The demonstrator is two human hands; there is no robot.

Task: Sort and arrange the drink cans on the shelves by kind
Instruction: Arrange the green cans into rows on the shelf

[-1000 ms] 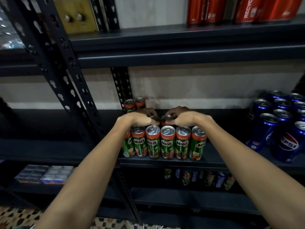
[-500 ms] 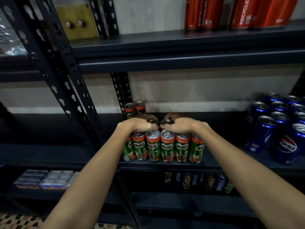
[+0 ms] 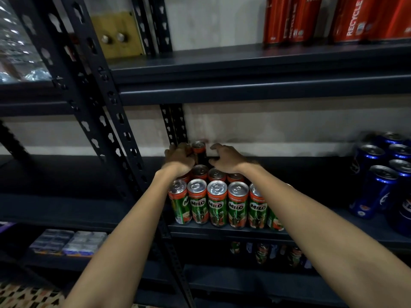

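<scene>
Both arms reach deep into the middle shelf [image 3: 222, 232] over the Milo cans [image 3: 219, 204], which stand upright in a tight block at the shelf's left end, front row right along the near edge with more rows packed behind. At the far back there's one more Milo can [image 3: 198, 148] standing against the wall next to the black upright post [image 3: 174, 123]. The left hand [image 3: 179, 156] is curled around something just left of that back can, looks like another can but the hand covers it, so can't say for sure. The right hand [image 3: 226, 160] hovers just right of the back can with fingers bent and spread, a wide grip, nothing in it. Blue Pepsi cans [image 3: 375, 190] sit in a loose bunch at the right end of the same shelf, well apart from the Milo. Red cans [image 3: 291, 18] line the shelf above on the right
</scene>
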